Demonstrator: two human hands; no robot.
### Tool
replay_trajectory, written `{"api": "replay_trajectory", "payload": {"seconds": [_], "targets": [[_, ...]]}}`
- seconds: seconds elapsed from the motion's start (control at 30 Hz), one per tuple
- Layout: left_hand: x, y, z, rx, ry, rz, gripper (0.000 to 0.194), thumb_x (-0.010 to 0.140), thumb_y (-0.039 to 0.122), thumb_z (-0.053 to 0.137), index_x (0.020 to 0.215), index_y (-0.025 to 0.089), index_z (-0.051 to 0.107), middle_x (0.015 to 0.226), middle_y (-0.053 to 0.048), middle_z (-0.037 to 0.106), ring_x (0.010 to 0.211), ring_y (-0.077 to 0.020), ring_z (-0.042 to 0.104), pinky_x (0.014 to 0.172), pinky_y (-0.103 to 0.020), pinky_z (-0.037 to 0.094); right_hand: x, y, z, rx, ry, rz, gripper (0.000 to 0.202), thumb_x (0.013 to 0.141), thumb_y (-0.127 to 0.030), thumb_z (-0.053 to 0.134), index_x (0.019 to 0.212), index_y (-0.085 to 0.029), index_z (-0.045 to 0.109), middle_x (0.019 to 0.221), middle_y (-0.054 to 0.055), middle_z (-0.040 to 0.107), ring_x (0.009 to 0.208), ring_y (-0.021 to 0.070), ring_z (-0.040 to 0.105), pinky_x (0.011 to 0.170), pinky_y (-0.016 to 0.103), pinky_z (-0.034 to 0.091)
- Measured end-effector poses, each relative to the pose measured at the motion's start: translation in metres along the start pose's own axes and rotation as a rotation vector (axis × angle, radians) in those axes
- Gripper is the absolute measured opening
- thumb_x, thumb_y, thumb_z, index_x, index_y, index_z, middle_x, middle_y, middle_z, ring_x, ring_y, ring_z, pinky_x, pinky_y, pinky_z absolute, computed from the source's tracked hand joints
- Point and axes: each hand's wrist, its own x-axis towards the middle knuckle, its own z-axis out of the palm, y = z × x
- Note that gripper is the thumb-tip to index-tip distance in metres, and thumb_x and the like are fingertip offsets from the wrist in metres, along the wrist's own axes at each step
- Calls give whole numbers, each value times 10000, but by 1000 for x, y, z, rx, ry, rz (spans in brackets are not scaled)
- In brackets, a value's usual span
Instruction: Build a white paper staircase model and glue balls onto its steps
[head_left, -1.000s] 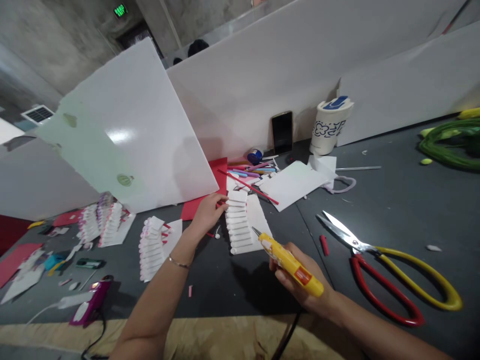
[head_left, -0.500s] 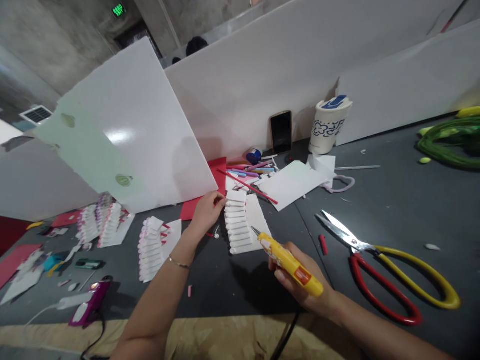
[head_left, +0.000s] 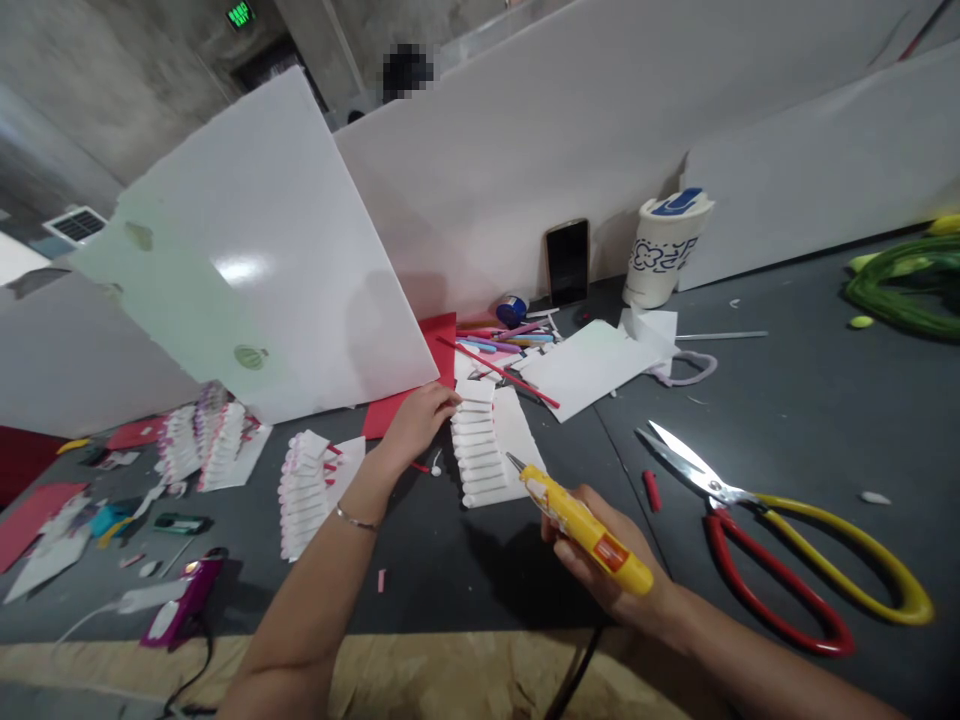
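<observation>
Far left: magenta device (head_left: 184, 605) on dark bench (head_left: 787, 430). Then pink-tipped swab fan (head_left: 296, 505). Left hand (head_left: 418, 422): fingers curled, tips at upper-left edge of white swab row (head_left: 478, 447); can't tell if pinching. Row lies mid-bench, between hands. Yellow glue gun (head_left: 589, 530), nozzle near row's right side; right hand (head_left: 616, 522) wrapped firmly around it. Scissors (head_left: 725, 491) rightmost, blades parted.

The glue gun (head_left: 576, 520) is yellow, the scissor handles (head_left: 836, 640) 1 red, 1 yellow, the white cup (head_left: 661, 255) blue-patterned.
</observation>
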Motion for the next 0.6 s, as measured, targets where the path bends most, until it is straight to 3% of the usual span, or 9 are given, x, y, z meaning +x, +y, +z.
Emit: {"api": "replay_trajectory", "payload": {"seconds": [0.43, 0.6], "targets": [[1, 0, 8, 71, 65, -132, 36, 857, 232, 593, 852, 201, 611, 853, -36, 665, 825, -199, 614, 790, -337, 476, -1, 1, 0, 19, 0, 25, 181, 860, -429, 563, 846, -251, 534, 738, -6, 654, 602, 154, 605, 557, 273, 509], [-2, 3, 5, 37, 50, -132, 117, 859, 226, 583, 964, 197, 626, 930, -51, 682, 843, -197, 625, 795, -338, 485, 0, 1, 1, 2, -7, 40, 158, 847, -402, 576, 830, -252, 532, 734, -10, 655, 590, 146, 600, 551, 265, 506]]}}
